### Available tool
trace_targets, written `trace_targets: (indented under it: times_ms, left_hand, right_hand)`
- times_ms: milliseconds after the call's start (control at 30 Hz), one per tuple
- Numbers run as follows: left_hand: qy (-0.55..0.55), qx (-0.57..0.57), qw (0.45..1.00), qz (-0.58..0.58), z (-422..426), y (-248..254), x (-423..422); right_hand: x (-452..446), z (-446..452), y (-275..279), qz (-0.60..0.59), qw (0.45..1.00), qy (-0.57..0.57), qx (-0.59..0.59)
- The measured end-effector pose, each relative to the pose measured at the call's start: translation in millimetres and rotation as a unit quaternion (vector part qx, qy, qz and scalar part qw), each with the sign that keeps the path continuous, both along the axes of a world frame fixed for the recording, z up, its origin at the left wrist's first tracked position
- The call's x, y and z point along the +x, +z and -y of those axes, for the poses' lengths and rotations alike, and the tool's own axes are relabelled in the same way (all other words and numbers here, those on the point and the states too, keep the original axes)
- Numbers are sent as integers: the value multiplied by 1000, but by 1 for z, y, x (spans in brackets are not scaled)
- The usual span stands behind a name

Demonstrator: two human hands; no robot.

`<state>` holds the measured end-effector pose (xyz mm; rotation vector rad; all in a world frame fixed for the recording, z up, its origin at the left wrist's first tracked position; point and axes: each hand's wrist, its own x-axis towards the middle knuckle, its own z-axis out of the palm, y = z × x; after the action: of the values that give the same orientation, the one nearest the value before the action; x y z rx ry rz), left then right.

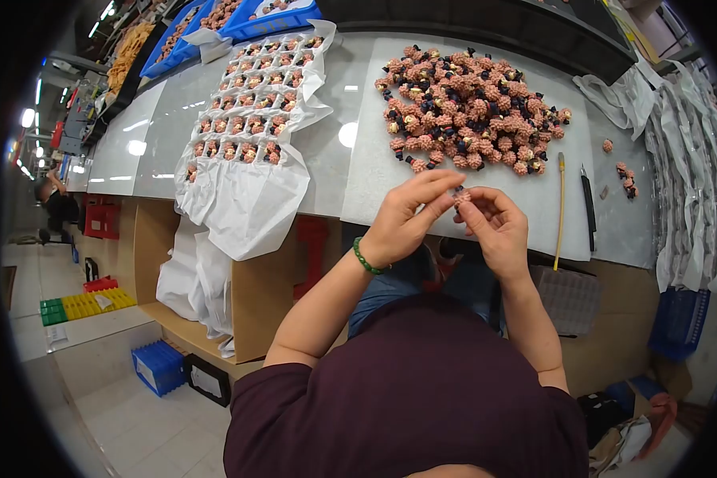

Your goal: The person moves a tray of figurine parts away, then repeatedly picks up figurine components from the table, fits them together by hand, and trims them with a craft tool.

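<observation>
A small pink knobbly figurine (pixel 461 197) with a dark part is held between my two hands at the near edge of the pile. My left hand (pixel 413 213), with a green beaded bracelet at the wrist, pinches it from the left, fingertips partly over it. My right hand (pixel 495 231) grips it from the right with thumb and fingers. Just beyond lies a large heap of similar pink and dark figurines (pixel 470 107) on a white foam sheet (pixel 366 171).
At left, a compartment tray (pixel 247 103) holds rows of figurines, white wrapping (pixel 251 195) hanging over the table edge. Blue bins (pixel 271 20) stand behind. To the right lie a yellow stick (pixel 561 211), a black pen-like tool (pixel 588 207), loose figurines (pixel 627 179) and plastic-wrapped trays (pixel 689 175).
</observation>
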<state>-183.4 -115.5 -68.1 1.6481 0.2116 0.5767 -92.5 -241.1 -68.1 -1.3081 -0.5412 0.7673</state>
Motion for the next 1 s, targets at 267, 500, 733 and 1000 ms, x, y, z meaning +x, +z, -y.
trace_targets:
  times_ms: [267, 500, 733, 1000]
  left_hand:
    - [-51, -268, 961, -41, 1, -10, -2]
    - [-35, -317, 948, -9, 4, -15, -3]
    - [-40, -355, 934, 6, 5, -15, -6]
    - [-48, -450, 892, 16, 0, -20, -8]
  right_hand:
    - [-8, 1, -2, -189, 980, -22, 64]
    - [-19, -2, -10, -88, 991, -51, 89]
    - [-23, -3, -12, 126, 985, -99, 64]
    - [-21, -5, -21, 330, 938, -98, 47]
